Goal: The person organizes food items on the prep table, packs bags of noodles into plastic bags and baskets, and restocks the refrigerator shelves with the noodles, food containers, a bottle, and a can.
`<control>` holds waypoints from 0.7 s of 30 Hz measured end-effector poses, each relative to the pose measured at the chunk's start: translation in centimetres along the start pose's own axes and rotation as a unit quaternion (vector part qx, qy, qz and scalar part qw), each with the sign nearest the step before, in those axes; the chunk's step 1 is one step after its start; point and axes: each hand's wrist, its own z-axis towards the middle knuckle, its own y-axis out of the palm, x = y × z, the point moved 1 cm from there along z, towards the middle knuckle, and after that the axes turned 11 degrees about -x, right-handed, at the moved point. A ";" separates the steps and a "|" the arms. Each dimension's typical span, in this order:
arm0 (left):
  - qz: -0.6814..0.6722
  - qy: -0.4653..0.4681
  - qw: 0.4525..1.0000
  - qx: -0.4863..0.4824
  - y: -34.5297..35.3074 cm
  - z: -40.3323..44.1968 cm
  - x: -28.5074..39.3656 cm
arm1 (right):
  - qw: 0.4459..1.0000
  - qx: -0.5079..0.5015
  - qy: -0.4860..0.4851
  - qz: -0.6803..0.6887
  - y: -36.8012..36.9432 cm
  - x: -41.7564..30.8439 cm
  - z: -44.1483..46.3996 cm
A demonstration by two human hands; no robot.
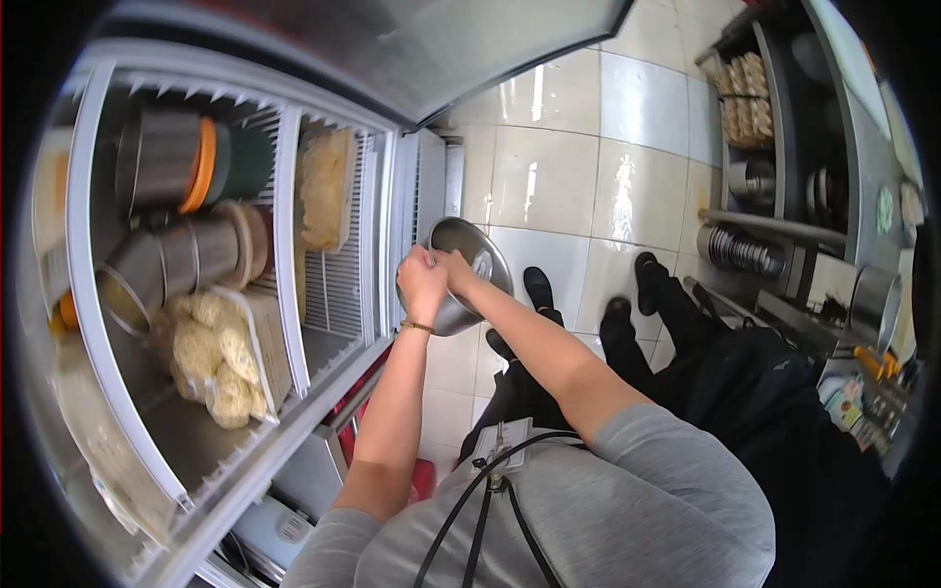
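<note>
A round stainless steel bowl [478, 245] is in front of me at the open fridge's edge, tilted. My left hand [422, 288], with a band at its wrist, is closed at the bowl's near-left rim and appears to grip it. Touching it, my right hand [453, 270] reaches across the bowl's opening with its fingers bent together. What those fingers hold, if anything, is hidden. Something pale and shiny [482, 263] shows inside the bowl beside my right wrist; I cannot tell what it is.
At left, the fridge holds metal pots [186, 257], bagged pale noodle-like bundles [211, 353] and a plastic tub [328, 191]. Its glass door [470, 49] stands open ahead. Another person in black trousers [725, 382] is close on my right, beside metal shelving [774, 220] with pans and eggs.
</note>
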 end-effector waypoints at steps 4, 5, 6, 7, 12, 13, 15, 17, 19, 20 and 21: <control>0.058 0.031 0.998 -0.012 0.8 3.0 4.1 | 0.998 0.039 0.005 0.047 -2.6 1.9 0.6; 0.065 0.038 0.997 -0.016 0.9 3.6 4.8 | 0.993 0.074 0.058 0.077 -4.1 0.6 -0.8; 0.070 0.041 0.996 -0.030 0.5 4.0 5.8 | 0.982 0.108 0.111 0.107 -5.5 -0.1 -1.8; 0.074 0.043 0.995 -0.044 0.3 4.4 6.9 | 0.980 0.116 0.113 0.114 -5.5 1.0 -1.3; 0.188 0.127 0.973 -0.049 1.6 6.5 12.2 | 0.794 0.112 -0.056 0.595 -6.0 3.8 1.0; 0.192 0.132 0.971 -0.051 1.8 6.9 13.1 | 0.724 0.105 -0.073 0.678 -6.3 3.4 1.1; 0.246 0.137 0.959 -0.038 2.2 7.7 14.7 | 0.689 0.106 -0.097 0.710 -6.8 2.4 0.8; 0.276 0.121 0.952 -0.052 1.8 7.8 17.1 | 0.689 0.111 -0.118 0.706 -7.8 1.6 0.9; 0.314 0.146 0.938 -0.038 1.5 8.0 18.9 | 0.696 0.120 -0.134 0.695 -9.0 1.1 1.0; 0.320 0.140 0.936 -0.038 1.4 8.0 19.9 | 0.702 0.129 -0.139 0.686 -9.7 0.9 1.0; 0.324 0.144 0.934 -0.039 1.4 8.1 20.8 | 0.710 0.136 -0.143 0.676 -10.3 0.7 1.1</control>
